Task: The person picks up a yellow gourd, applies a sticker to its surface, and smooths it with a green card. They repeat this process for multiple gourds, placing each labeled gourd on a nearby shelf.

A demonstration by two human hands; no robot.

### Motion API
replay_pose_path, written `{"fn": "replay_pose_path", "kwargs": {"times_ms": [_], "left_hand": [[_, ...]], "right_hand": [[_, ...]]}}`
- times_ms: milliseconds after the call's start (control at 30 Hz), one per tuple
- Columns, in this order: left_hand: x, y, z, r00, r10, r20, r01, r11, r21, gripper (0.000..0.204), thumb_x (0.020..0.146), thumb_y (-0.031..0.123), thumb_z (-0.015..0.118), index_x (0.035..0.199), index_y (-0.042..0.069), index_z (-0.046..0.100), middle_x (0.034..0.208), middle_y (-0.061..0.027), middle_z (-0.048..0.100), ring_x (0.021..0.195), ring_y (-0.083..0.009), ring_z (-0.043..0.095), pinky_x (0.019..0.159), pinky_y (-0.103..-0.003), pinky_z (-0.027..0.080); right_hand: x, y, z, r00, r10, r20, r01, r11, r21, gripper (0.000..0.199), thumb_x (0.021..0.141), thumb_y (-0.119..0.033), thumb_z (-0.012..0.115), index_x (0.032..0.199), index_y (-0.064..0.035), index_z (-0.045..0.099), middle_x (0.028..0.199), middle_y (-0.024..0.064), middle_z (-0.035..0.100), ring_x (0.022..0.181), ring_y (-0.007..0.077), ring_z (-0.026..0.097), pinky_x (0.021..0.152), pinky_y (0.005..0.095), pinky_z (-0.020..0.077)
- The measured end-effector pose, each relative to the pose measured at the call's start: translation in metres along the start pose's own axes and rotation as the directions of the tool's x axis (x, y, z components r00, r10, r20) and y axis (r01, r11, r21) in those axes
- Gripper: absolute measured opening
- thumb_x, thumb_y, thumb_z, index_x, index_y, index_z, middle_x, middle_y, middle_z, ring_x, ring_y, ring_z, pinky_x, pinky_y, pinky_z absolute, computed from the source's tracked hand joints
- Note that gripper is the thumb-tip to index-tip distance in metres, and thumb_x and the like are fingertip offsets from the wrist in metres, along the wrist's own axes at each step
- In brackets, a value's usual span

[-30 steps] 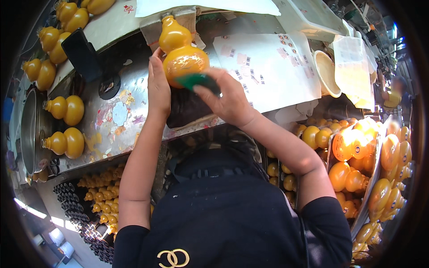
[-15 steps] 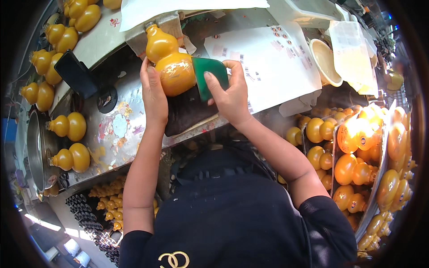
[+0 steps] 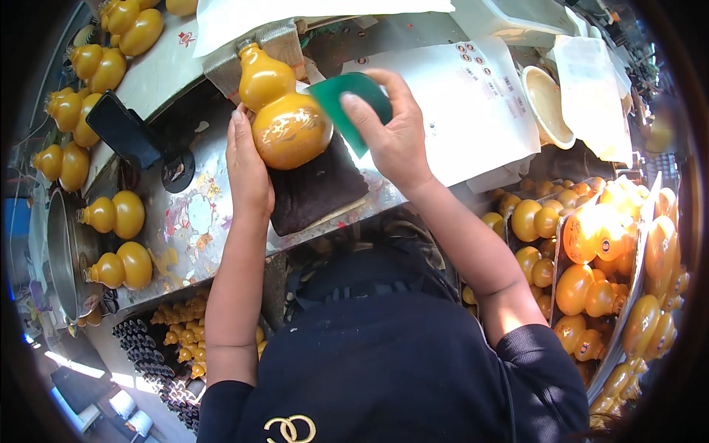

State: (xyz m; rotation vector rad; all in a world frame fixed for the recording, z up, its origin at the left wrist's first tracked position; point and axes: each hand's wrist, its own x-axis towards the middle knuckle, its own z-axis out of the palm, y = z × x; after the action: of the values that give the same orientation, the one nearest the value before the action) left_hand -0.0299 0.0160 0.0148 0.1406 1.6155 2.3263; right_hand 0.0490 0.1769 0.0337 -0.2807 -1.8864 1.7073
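Two bare forearms rise from a dark top toward the metal surface (image 3: 185,221). Left hand (image 3: 247,166) is wrapped around the side of a glossy amber gourd-shaped bottle (image 3: 284,111), grasping it at the big lower bulb, the narrow neck pointing away. That bottle rests tilted on a dark folded cloth (image 3: 317,188) lying on the surface. Right hand (image 3: 395,140) grips a green scouring pad (image 3: 347,100), fingers curled over its edge, the pad sitting just beside the bottle's right flank; whether it touches, I can't tell. Off to the left, two more gourd bottles (image 3: 118,240) lie on their sides near a steel pot (image 3: 63,258), and a black phone (image 3: 125,129) lies further along. Right of the person, trays of many amber gourds (image 3: 605,251) crowd together. Beyond the hands, white printed sheets (image 3: 473,96) cover the surface, a cream bowl (image 3: 548,107) on them, and more gourds (image 3: 122,29) pile up at the far left.
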Motion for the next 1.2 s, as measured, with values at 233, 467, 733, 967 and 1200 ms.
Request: {"fn": "replay_pose_path", "kwargs": {"times_ms": [233,467,733,967,1200], "left_hand": [[-0.001,-0.003,0.007,0.999,0.001,-0.042,0.0,1.0,0.015,0.044,0.102,0.036,0.039,0.134,0.005,0.043,0.126,-0.0081,0.052,0.118,-0.0163,0.051,0.102,-0.031,0.039],[-0.001,0.002,0.0,0.993,0.02,0.114,-0.034,0.992,0.124,0.054,0.101,0.035,0.042,0.141,0.0,0.031,0.131,-0.0123,0.048,0.121,-0.0177,0.049,0.103,-0.033,0.039],[-0.001,0.003,0.003,0.998,-0.032,0.063,0.033,0.999,-0.007,0.046,0.103,0.032,0.039,0.138,0.002,0.038,0.129,-0.0112,0.051,0.12,-0.017,0.05,0.104,-0.032,0.039],[-0.002,0.002,0.006,0.999,-0.007,0.035,0.009,0.998,-0.067,0.048,0.104,0.035,0.032,0.138,0.0,0.038,0.128,-0.0112,0.051,0.117,-0.0165,0.052,0.101,-0.031,0.042],[0.0,0.002,0.003,0.991,0.106,0.078,-0.12,0.969,0.216,0.066,0.095,0.038,0.054,0.142,-0.001,0.03,0.133,-0.0151,0.046,0.124,-0.02,0.046,0.103,-0.033,0.038]], "right_hand": [[0.054,-0.018,0.004,0.83,-0.146,0.538,0.342,0.895,-0.286,0.032,0.087,-0.022,0.066,0.111,-0.0033,0.058,0.095,0.0121,0.063,0.088,0.0199,0.064,0.081,0.0302,0.0507],[0.075,-0.017,0.01,0.789,-0.15,0.596,0.435,0.821,-0.369,0.037,0.088,-0.03,0.064,0.113,-0.0044,0.057,0.097,0.015,0.065,0.089,0.0277,0.065,0.081,0.0337,0.0521],[0.068,-0.034,0.01,0.762,-0.135,0.633,0.316,0.931,-0.182,0.036,0.089,-0.03,0.063,0.113,-0.0043,0.058,0.097,0.0087,0.063,0.092,0.0154,0.061,0.081,0.0289,0.0494],[0.091,-0.039,0.032,0.652,-0.114,0.749,0.612,0.663,-0.431,0.037,0.085,-0.025,0.062,0.114,-0.0036,0.056,0.091,0.0204,0.065,0.081,0.0359,0.066,0.074,0.0376,0.0539],[0.078,-0.016,0.017,0.842,-0.19,0.506,0.369,0.886,-0.281,0.038,0.088,-0.033,0.065,0.11,-0.0038,0.057,0.096,0.0085,0.063,0.089,0.0175,0.061,0.079,0.0295,0.0495]]}}
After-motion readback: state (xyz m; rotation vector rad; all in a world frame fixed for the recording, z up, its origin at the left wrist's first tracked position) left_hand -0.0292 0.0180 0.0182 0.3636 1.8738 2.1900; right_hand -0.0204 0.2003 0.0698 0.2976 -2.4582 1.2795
